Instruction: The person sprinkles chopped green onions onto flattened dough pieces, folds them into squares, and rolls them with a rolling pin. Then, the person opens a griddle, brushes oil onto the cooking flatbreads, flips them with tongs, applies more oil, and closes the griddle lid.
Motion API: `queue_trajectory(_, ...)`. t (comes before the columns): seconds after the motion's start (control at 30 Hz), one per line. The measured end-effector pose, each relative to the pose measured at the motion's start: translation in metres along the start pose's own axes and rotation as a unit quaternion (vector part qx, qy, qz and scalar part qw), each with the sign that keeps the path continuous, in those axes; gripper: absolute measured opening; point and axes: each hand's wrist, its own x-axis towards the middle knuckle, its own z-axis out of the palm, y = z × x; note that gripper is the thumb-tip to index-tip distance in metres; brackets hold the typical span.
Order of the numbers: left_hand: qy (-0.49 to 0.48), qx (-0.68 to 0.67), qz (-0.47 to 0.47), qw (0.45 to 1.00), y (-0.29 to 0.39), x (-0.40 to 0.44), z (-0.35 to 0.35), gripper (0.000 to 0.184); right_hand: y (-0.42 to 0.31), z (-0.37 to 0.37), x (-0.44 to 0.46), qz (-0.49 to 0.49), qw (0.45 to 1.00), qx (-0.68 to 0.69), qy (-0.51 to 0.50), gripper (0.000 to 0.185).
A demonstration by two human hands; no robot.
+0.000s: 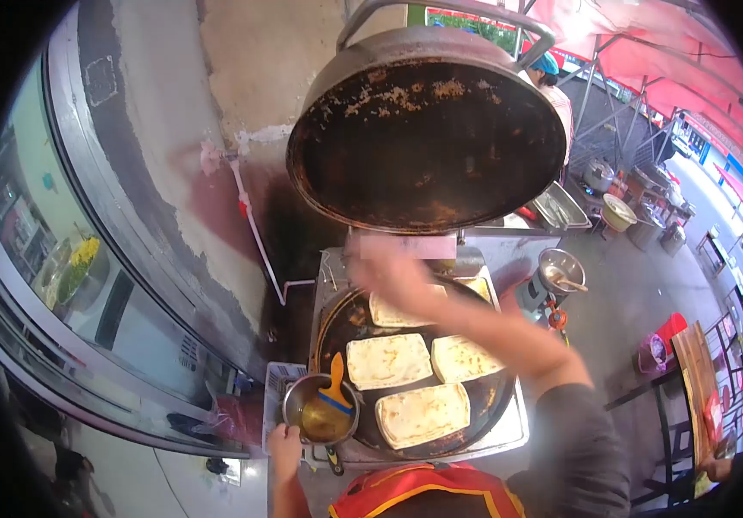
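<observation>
My left hand (283, 447) is closed on the edge of a small metal pot (354, 423), low in the head view. Yellowish liquid that looks like oil lies in the pot, and an orange brush (336, 380) leans in it. My right hand (376, 263) reaches across the round griddle (334, 324), just below the raised lid (428, 147). Motion smears its fingers, so their state is hidden. Several rectangular flatbreads lie on the griddle, among them a front one (423, 414) and a left one (389, 361). My right forearm covers part of the rear ones.
A white plastic basket (275, 406) stands left of the pot. To the right is a metal bowl (563, 269) with a wooden-looking utensil. Another person (553, 86) stands behind the lid. A glass window (87, 276) runs along the left; a wooden table (691, 388) is at right.
</observation>
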Motion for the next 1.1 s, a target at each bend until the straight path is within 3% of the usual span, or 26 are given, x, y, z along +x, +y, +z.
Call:
queue_trajectory(0.03,0.027,0.014,0.035,0.999,0.01,-0.011,-0.006,0.023,-0.01,-0.048,0.047,-0.051,0.994,0.004,0.092,0.031)
queue_trajectory(0.07,0.054,0.027,0.068,0.996,0.014,-0.017,-0.01,0.022,0.003,-0.085,0.095,-0.201,0.946,-0.137,0.215,0.041)
queue_trajectory(0.1,0.031,0.004,0.035,0.999,-0.003,-0.013,-0.014,0.022,0.001,-0.119,0.133,-0.213,0.918,-0.19,0.277,0.036)
queue_trajectory(0.13,0.055,0.005,0.046,0.997,-0.008,-0.016,-0.017,0.022,0.002,-0.147,0.167,-0.155,0.906,-0.255,0.299,0.036)
queue_trajectory(0.17,0.079,0.007,0.056,0.995,-0.012,-0.02,-0.02,0.023,0.01,-0.173,0.203,-0.209,0.838,-0.346,0.367,0.034)
queue_trajectory(0.2,0.103,0.011,0.065,0.992,-0.018,-0.023,-0.024,0.023,0.019,-0.193,0.226,-0.211,0.815,-0.382,0.382,0.042)
queue_trajectory(0.23,0.139,0.072,0.107,0.982,-0.033,-0.02,-0.025,0.023,0.01,-0.21,0.238,-0.048,0.889,-0.389,0.236,0.041)
queue_trajectory(0.27,0.141,0.097,0.138,0.976,-0.05,-0.019,-0.03,0.024,0.001,-0.225,0.248,0.12,0.916,-0.375,0.077,0.041)
queue_trajectory(0.37,0.143,0.123,0.168,0.968,-0.088,-0.021,-0.043,0.024,0.064,-0.211,0.266,0.048,0.886,-0.423,0.181,0.043)
queue_trajectory(0.47,0.141,0.076,0.087,0.983,-0.103,-0.013,-0.055,0.024,0.029,-0.203,0.244,0.063,0.861,-0.446,0.237,0.039)
queue_trajectory(0.53,0.099,0.088,0.051,0.99,-0.123,-0.008,-0.071,0.026,0.01,-0.209,0.218,0.016,0.87,-0.45,0.201,0.036)
queue_trajectory(0.6,0.107,0.025,0.034,0.993,-0.1,-0.014,-0.075,0.027,-0.017,-0.208,0.189,-0.02,0.882,-0.43,0.191,0.034)
queue_trajectory(0.67,0.102,-0.044,-0.011,0.994,-0.095,-0.015,-0.084,0.026,-0.048,-0.211,0.152,0.016,0.898,-0.426,0.107,0.035)
queue_trajectory(0.7,0.105,0.112,0.063,0.986,-0.141,0.004,-0.093,0.023,-0.066,-0.213,0.134,0.051,0.896,-0.436,0.061,0.037)
queue_trajectory(0.73,0.083,-0.073,-0.023,0.994,-0.093,-0.013,-0.096,0.019,-0.082,-0.212,0.114,0.085,0.892,-0.443,0.012,0.039)
queue_trajectory(0.8,0.066,-0.127,-0.054,0.988,-0.092,-0.012,-0.107,0.013,-0.116,-0.205,0.077,0.17,0.879,-0.44,-0.067,0.041)
queue_trajectory(0.87,0.082,-0.17,-0.084,0.978,-0.12,-0.006,-0.12,0.013,-0.115,-0.197,0.018,-0.059,0.89,-0.442,-0.092,0.027)
queue_trajectory(0.93,0.102,-0.203,-0.062,0.972,-0.124,-0.012,-0.128,0.014,-0.131,-0.18,-0.034,-0.069,0.902,-0.402,-0.139,0.02)
queue_trajectory(1.0,0.132,-0.202,-0.072,0.968,-0.121,-0.031,-0.137,0.016,-0.165,-0.171,-0.067,0.033,0.876,-0.308,-0.369,0.026)
queue_trajectory(1.1,0.154,-0.163,-0.081,0.971,-0.145,-0.047,-0.157,0.022,-0.166,-0.135,-0.146,-0.031,0.905,-0.162,-0.392,0.027)
